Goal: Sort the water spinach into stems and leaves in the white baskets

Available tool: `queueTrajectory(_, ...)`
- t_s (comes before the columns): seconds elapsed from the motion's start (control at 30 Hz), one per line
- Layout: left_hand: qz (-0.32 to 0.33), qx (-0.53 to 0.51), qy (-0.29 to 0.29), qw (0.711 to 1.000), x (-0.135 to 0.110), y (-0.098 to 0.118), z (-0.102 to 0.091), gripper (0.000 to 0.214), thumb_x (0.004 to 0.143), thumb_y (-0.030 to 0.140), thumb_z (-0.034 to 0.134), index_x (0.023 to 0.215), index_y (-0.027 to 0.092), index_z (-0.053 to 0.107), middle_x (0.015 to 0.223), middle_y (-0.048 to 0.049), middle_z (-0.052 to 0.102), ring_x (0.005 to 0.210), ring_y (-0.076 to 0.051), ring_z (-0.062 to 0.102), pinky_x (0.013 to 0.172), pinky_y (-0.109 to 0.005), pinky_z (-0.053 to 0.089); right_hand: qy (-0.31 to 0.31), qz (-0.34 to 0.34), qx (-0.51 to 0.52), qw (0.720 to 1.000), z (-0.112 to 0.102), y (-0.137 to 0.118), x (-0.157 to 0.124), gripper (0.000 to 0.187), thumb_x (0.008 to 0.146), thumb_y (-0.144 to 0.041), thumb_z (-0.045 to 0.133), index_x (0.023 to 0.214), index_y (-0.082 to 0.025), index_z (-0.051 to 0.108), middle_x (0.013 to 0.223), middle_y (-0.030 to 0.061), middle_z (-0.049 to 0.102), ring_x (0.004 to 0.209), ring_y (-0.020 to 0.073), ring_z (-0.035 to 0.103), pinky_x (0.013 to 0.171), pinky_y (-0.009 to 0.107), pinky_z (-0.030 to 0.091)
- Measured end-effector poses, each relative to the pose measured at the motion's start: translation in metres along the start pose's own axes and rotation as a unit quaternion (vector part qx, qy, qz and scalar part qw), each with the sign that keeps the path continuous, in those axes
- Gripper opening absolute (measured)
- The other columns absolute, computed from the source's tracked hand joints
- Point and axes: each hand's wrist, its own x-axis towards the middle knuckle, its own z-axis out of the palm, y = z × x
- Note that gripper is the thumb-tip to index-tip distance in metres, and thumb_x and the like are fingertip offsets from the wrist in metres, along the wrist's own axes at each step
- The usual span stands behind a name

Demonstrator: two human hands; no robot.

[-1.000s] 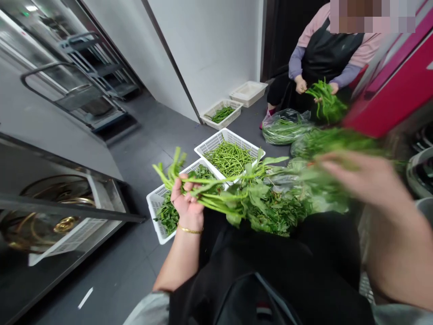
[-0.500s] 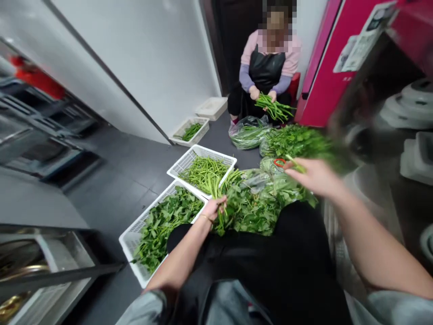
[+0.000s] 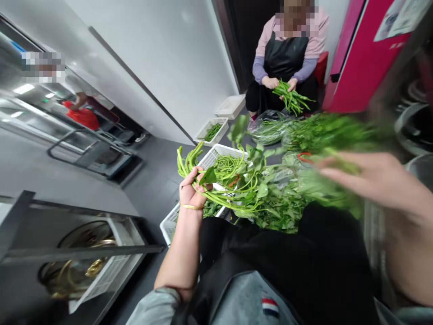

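Fingers (image 3: 190,177) of the left hand (image 3: 192,189) are curled snugly round a bunch of leafy stems (image 3: 221,197), on the near side of the stem basket (image 3: 209,158), a white one with slots. The leafy ends flop to the right. The right hand (image 3: 368,178) is smudgy, well to the right of the stem basket; its thumb and fingers look pinched on a green stalk (image 3: 341,161). A leaf pile (image 3: 280,214) sits to the near right of the stem basket, and a leaf basket (image 3: 165,225) is just beside it, to the near left. Beyond it, to the right, a co-worker (image 3: 287,49) holds a green bunch (image 3: 291,97).

This looks like the sorting step: picking stalks over and bunching them in the left hand. The next move seems to call for a firm left grip and a light right pinch, so nothing snags.
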Motion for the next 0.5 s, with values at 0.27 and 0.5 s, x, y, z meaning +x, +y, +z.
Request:
queueTrajectory(0.27, 0.053, -0.046, 0.028, 0.997, -0.022, -0.012, 0.007, 0.038, 0.096, 0.022, 0.029, 0.067, 0.014, 0.051, 0.049, 0.0039, 0.04, 0.034, -0.002, 0.029, 0.032, -0.009, 0.03, -0.073, -0.141, 0.066, 0.985, 0.052, -0.056, -0.008, 0.023, 0.083, -0.039, 0.055, 0.084, -0.022, 0.07, 0.076, 0.0038, 0.071, 0.061, 0.0172, 0.062, 0.057, 0.028, 0.045)
queueTrajectory(0.5, 0.041, -0.025, 0.045, 0.998, -0.024, -0.026, 0.011, 0.034, 0.095, 0.026, 0.035, 0.071, 0.011, 0.054, 0.051, 0.0052, 0.038, 0.033, -0.001, 0.029, 0.032, -0.01, 0.029, -0.138, 0.045, 0.214, 0.966, 0.128, -0.073, 0.028, 0.029, 0.072, -0.041, 0.065, 0.089, -0.018, 0.071, 0.079, 0.0023, 0.069, 0.067, 0.0164, 0.06, 0.062, 0.027, 0.044)
